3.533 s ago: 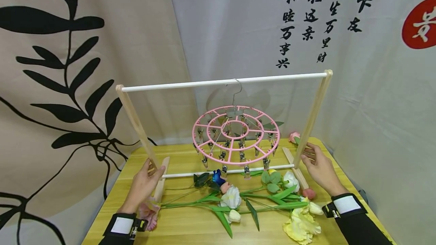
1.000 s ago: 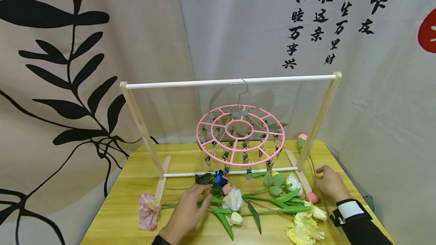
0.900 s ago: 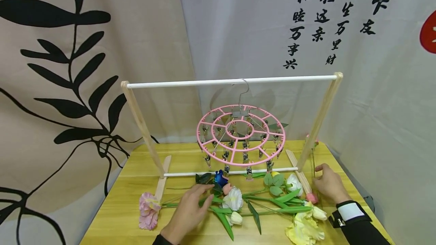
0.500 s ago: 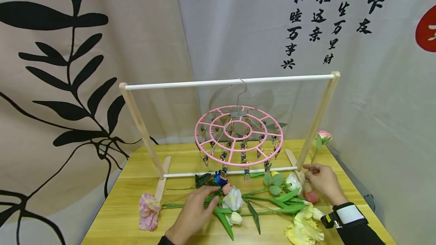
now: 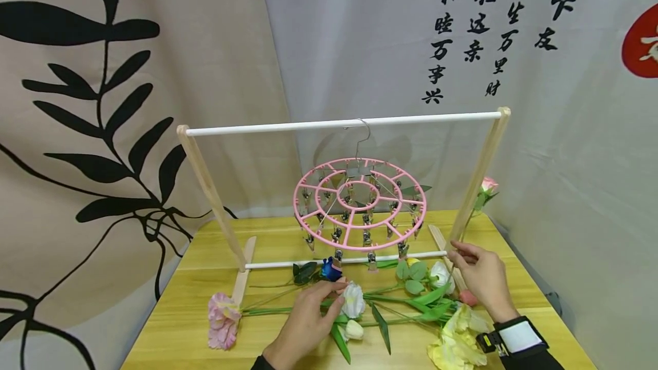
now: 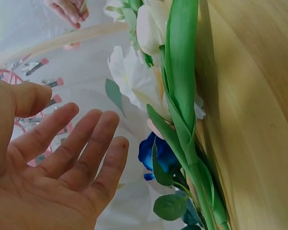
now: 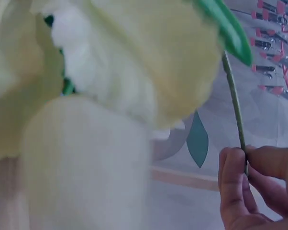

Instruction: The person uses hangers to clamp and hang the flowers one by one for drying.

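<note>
In the head view, my right hand (image 5: 483,278) pinches the stem of a pink rose (image 5: 489,185) beside the rack's right leg. The right wrist view shows that green stem (image 7: 235,100) between thumb and fingers. My left hand (image 5: 308,318) hovers over the flowers near a white flower (image 5: 353,300) and a blue rose (image 5: 330,269). Its fingers are relaxed and hold nothing in the left wrist view. A pink round clip hanger (image 5: 295,201) with many metal clips hangs by its hook from the white top bar (image 5: 257,129) of the rack.
Artificial flowers lie across the wooden table (image 5: 169,324): a pink carnation-like bloom (image 5: 223,321) at left, a yellow flower (image 5: 457,344) at right, a white tulip (image 5: 353,330) in front. The rack's lower bar (image 5: 288,265) runs behind them. A printed cloth backs the table.
Both hands have left the rack legs. My right hand has taken the pink rose's stem and raised it, moving left towards the rack. My left hand has shifted right over the flowers.
</note>
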`<action>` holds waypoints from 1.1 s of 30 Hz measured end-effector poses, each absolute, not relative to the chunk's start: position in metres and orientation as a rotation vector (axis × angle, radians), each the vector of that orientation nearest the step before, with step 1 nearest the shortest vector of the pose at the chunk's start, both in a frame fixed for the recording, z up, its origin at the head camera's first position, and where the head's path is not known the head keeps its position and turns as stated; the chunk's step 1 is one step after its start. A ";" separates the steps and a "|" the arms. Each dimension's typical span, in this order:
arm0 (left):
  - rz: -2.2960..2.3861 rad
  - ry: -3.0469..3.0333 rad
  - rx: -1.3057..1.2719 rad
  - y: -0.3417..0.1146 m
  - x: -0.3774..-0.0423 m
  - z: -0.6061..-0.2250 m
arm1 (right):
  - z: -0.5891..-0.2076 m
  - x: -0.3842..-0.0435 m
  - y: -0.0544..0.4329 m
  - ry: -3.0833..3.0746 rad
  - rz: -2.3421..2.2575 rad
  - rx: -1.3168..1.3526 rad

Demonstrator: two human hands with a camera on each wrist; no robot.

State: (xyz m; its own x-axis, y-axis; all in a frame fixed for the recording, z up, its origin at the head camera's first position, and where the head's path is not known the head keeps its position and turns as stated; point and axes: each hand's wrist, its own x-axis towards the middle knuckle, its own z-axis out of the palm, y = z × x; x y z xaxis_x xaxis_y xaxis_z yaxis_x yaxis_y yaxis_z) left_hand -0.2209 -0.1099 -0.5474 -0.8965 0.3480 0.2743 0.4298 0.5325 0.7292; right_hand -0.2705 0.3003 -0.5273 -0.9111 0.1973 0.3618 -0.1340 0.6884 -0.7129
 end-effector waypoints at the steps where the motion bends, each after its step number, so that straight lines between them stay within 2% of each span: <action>1: -1.316 -2.666 -0.680 -0.109 -0.221 -0.548 | -0.527 -0.271 0.301 -2.477 1.081 -0.047; 9: -1.365 -2.703 -0.670 -0.110 -0.219 -0.552 | -0.529 -0.286 0.314 -2.441 0.994 -0.058; 17: -1.379 -2.671 -0.676 -0.115 -0.212 -0.554 | -0.528 -0.299 0.315 -2.441 1.109 -0.078; 26: -1.430 -2.693 -0.671 -0.114 -0.211 -0.554 | -0.524 -0.279 0.295 -2.368 1.088 -0.057; 33: -1.460 -2.663 -0.692 -0.110 -0.212 -0.551 | -0.514 -0.268 0.277 -2.225 0.713 0.184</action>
